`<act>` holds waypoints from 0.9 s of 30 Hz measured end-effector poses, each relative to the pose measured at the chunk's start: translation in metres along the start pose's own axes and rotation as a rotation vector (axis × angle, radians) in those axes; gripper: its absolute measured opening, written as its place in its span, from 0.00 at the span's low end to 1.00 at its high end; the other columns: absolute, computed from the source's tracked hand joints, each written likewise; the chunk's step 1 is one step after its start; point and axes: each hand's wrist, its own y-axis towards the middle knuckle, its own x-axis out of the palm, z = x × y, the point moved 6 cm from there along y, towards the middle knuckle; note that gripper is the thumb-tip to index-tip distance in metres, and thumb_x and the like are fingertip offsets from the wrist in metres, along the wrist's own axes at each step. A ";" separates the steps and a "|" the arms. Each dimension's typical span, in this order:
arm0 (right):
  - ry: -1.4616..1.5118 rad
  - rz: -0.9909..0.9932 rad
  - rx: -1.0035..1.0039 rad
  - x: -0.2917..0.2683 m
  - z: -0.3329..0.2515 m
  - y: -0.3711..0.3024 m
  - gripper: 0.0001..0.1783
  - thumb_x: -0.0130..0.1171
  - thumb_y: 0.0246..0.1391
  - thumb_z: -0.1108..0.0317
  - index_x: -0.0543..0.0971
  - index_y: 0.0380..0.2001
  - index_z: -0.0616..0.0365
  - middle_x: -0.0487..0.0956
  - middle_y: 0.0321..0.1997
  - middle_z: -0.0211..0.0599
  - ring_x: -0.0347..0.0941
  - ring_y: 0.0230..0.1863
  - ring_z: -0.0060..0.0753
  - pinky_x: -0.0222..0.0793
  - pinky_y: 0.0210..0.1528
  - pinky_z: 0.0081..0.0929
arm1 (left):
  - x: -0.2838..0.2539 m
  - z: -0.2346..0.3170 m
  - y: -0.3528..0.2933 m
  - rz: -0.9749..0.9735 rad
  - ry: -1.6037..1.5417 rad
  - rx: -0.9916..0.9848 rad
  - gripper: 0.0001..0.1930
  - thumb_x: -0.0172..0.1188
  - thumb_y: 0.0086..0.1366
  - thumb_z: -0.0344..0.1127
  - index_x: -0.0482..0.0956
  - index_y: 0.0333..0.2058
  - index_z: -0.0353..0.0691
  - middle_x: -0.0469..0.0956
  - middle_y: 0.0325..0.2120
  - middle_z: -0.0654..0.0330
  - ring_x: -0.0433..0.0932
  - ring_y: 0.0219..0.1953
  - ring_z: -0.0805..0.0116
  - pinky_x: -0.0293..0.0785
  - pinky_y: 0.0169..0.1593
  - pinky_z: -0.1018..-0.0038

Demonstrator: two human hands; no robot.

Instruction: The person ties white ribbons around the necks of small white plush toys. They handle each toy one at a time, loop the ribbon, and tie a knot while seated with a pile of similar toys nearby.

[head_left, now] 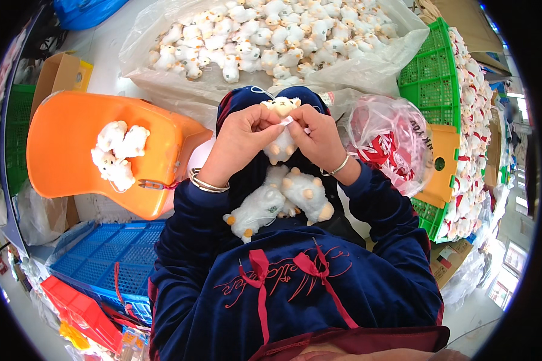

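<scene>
Sheeting (pixel 141 51) lies beyond; left hand (pixel 242 136) and right hand (pixel 320 141) pinch a strip (pixel 287 121) at a fluffy, cream-faced toy (pixel 279 149).

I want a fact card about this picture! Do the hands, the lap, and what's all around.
Left hand: fingertips pinched at a small white strip
Right hand: fingertips pinched at the same strip
Between the hands: a white plush toy
Lap: more plush toys
Person's left: orange chair with white toys on it
In front: big toy pile on clear plastic sheeting
Person's right: clear bag with red things inside; green crate
</scene>
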 end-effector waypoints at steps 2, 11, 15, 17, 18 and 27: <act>0.035 -0.020 0.007 0.000 0.003 0.001 0.06 0.60 0.61 0.71 0.79 0.38 0.62 0.80 0.28 0.41 0.77 0.27 0.30 0.72 0.32 0.26 | 0.002 -0.006 0.003 0.029 -0.105 -0.009 0.06 0.67 0.67 0.30 0.79 0.37 0.35 0.80 0.32 0.69 0.75 0.34 0.86 0.72 0.37 0.85; 0.182 -0.190 0.120 -0.003 0.005 0.006 0.08 0.58 0.64 0.68 0.79 0.37 0.64 0.77 0.27 0.32 0.68 0.28 0.19 0.66 0.31 0.22 | 0.007 -0.015 0.006 0.027 -0.041 0.033 0.07 0.67 0.66 0.32 0.81 0.34 0.34 0.78 0.27 0.70 0.71 0.29 0.85 0.69 0.33 0.84; 0.156 -0.174 0.146 -0.004 0.015 0.006 0.08 0.58 0.64 0.68 0.78 0.36 0.63 0.77 0.27 0.29 0.68 0.28 0.19 0.66 0.32 0.22 | 0.011 -0.017 0.005 0.009 -0.101 0.013 0.08 0.67 0.66 0.33 0.81 0.33 0.33 0.77 0.27 0.70 0.71 0.29 0.85 0.68 0.32 0.83; 0.185 -0.169 0.154 -0.005 0.018 0.006 0.08 0.59 0.64 0.67 0.77 0.36 0.62 0.77 0.28 0.28 0.67 0.28 0.18 0.66 0.32 0.22 | 0.011 -0.015 0.006 0.036 -0.088 0.044 0.09 0.67 0.66 0.34 0.82 0.33 0.33 0.77 0.27 0.69 0.71 0.29 0.85 0.69 0.32 0.83; 0.200 -0.166 0.158 -0.006 0.019 0.006 0.08 0.59 0.64 0.67 0.77 0.36 0.62 0.77 0.28 0.27 0.67 0.29 0.18 0.66 0.32 0.22 | 0.011 -0.015 0.006 0.049 -0.082 0.059 0.09 0.67 0.66 0.34 0.82 0.33 0.32 0.77 0.27 0.69 0.71 0.29 0.84 0.69 0.32 0.82; 0.206 -0.214 0.194 -0.006 0.023 0.007 0.06 0.56 0.68 0.68 0.75 0.38 0.59 0.74 0.32 0.21 0.67 0.32 0.13 0.66 0.35 0.16 | 0.014 -0.013 0.003 0.074 0.019 0.015 0.04 0.66 0.68 0.31 0.81 0.36 0.36 0.78 0.29 0.70 0.72 0.29 0.86 0.69 0.33 0.85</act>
